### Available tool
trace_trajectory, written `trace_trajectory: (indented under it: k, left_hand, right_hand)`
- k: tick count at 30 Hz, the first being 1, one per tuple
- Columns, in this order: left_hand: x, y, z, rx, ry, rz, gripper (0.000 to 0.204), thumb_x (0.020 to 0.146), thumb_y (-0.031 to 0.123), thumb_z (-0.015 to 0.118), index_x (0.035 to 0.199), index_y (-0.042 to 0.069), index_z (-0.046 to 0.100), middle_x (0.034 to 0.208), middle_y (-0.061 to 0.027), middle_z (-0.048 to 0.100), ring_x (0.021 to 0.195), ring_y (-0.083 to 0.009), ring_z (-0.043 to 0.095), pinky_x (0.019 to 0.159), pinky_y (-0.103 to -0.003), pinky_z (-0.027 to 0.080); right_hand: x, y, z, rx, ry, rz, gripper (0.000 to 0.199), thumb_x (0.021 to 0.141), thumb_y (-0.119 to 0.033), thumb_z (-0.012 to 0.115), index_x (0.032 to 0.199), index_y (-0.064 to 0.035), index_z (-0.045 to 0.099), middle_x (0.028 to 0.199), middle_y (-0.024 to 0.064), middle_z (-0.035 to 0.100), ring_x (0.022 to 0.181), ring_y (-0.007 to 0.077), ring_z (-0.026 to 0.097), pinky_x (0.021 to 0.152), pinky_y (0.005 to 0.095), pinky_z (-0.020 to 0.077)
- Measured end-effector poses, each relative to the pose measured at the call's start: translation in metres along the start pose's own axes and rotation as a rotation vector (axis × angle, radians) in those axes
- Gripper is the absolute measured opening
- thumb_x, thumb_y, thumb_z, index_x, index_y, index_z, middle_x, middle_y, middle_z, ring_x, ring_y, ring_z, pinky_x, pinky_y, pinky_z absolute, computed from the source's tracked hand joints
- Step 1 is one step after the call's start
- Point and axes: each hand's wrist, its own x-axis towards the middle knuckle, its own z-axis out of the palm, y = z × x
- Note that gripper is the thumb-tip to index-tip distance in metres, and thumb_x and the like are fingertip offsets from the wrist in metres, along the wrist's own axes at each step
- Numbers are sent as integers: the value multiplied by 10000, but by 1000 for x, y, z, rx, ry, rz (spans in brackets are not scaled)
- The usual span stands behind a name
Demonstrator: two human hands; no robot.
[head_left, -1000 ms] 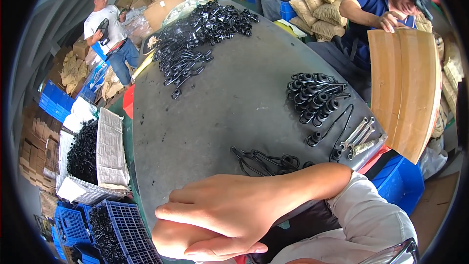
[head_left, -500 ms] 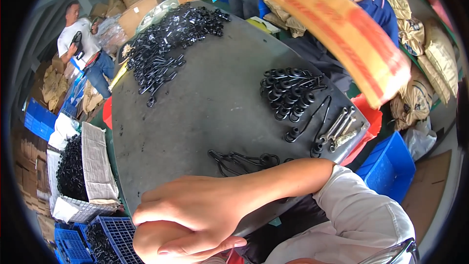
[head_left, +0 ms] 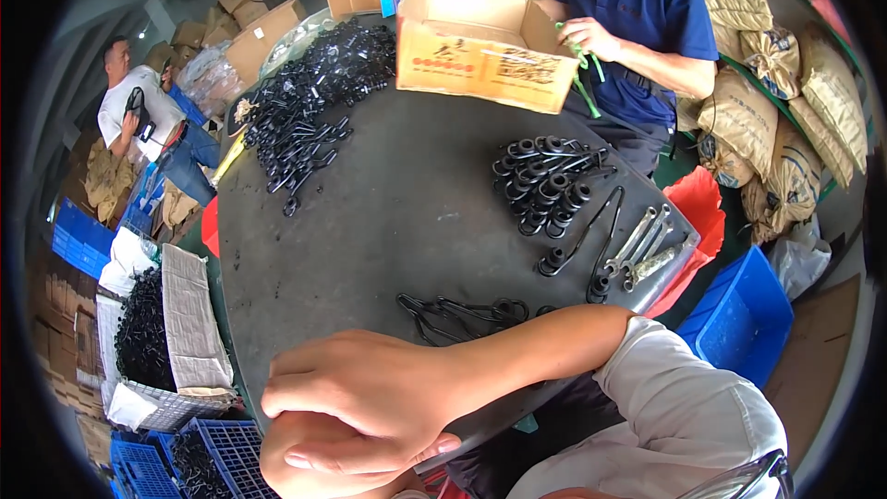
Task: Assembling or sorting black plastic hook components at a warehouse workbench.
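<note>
My right arm crosses the table's near edge, and its hand (head_left: 360,383) lies closed over my left hand (head_left: 300,444). The left hand is mostly covered and its fingers cannot be made out. Just beyond my right wrist lie several black bent metal rods with ringed ends (head_left: 462,314), partly hidden by the forearm; neither hand touches them. A stack of black rods with round ends (head_left: 545,180) sits farther right. Beside it are two long black rods (head_left: 605,240) and several wrenches (head_left: 637,245), one with a wrapped handle.
A big heap of black parts (head_left: 314,83) covers the far left of the grey table (head_left: 388,212). Across it, a co-worker (head_left: 637,18) handles an open cardboard box (head_left: 480,65) and green cord (head_left: 584,74). A blue bin (head_left: 739,314) stands right; crates (head_left: 222,453) stand left.
The co-worker's cardboard box has swung from the right to the table's far edge, its open top now showing. Green cord is now visible in that person's hand. My clasped hands have barely shifted.
</note>
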Motion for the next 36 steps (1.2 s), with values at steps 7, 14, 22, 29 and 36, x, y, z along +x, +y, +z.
trace_trajectory:
  k: [7,14,22,29,36]
  left_hand:
    - [-2,1,-11,48,17,-15,337,875,245,759,1088,21,624,925,-156,662,865,-348,662,739,-437,529]
    - [-7,3,-18,85,26,-40,347,873,244,762,1101,21,625,927,-156,663,869,-346,664,742,-434,531]
    - [-20,10,-25,130,61,-79,359,871,243,766,1115,20,627,930,-156,665,874,-344,666,747,-432,533]
    - [-41,11,-25,151,110,-133,370,868,242,770,1128,19,628,932,-156,666,878,-342,667,750,-429,534]
    - [-57,13,-24,168,145,-171,382,866,240,773,1141,18,629,935,-156,667,882,-340,669,754,-427,536]
  right_hand:
    - [2,1,1,-59,3,-43,352,902,-326,627,975,12,559,878,171,579,756,393,603,631,465,485]
    - [1,-1,2,-81,13,-35,354,905,-318,630,986,22,573,892,175,588,770,391,611,642,462,491]
    - [1,-11,0,-48,34,4,377,886,-345,588,849,30,583,848,191,609,758,402,618,648,483,492]
    - [0,-11,6,-67,59,-15,343,881,-315,613,868,26,592,840,179,594,753,389,616,636,476,490]
    - [-2,-10,-1,-118,-35,-11,455,858,-334,672,1078,56,592,981,192,630,845,391,648,710,455,536]
